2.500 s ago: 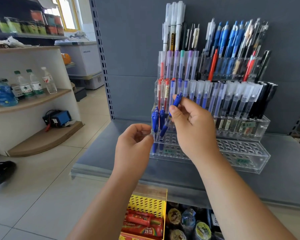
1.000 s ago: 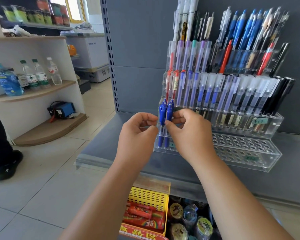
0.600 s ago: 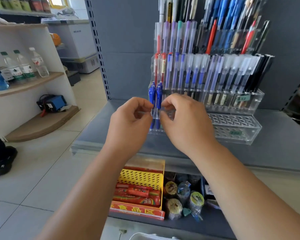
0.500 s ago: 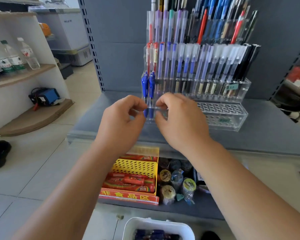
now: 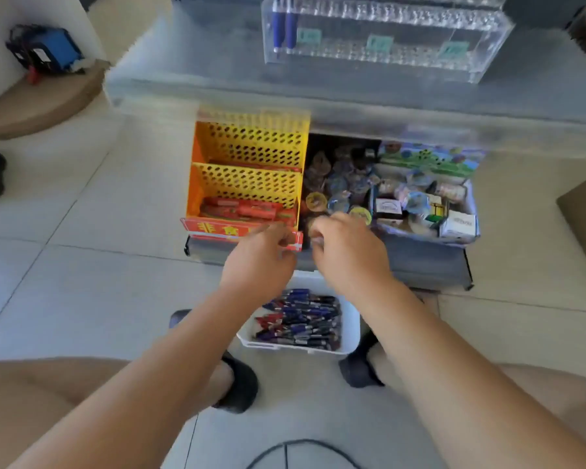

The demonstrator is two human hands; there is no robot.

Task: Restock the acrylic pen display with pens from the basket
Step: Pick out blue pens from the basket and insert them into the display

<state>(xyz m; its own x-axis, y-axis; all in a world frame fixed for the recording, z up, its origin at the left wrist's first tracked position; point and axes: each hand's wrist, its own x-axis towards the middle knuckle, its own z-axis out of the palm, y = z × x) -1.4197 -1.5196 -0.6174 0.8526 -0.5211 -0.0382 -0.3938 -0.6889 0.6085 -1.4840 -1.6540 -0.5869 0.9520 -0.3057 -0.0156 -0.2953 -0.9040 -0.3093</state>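
Cropped at twelve o'clock by the top edge, acrylic pen display [image 5: 386,45] above its lowest tier; hidden under the wrists, far rim of the basket [image 5: 295,347]; motion-smeared, left hand [image 5: 261,262] and right hand [image 5: 345,252], finger pose unreadable.

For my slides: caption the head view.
Left hand and right hand poised above the white basket of pens, below the acrylic display.

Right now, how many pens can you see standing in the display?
2. One blue pen at the left end of the display, front row; the other just right of it. Higher rows are cut off.
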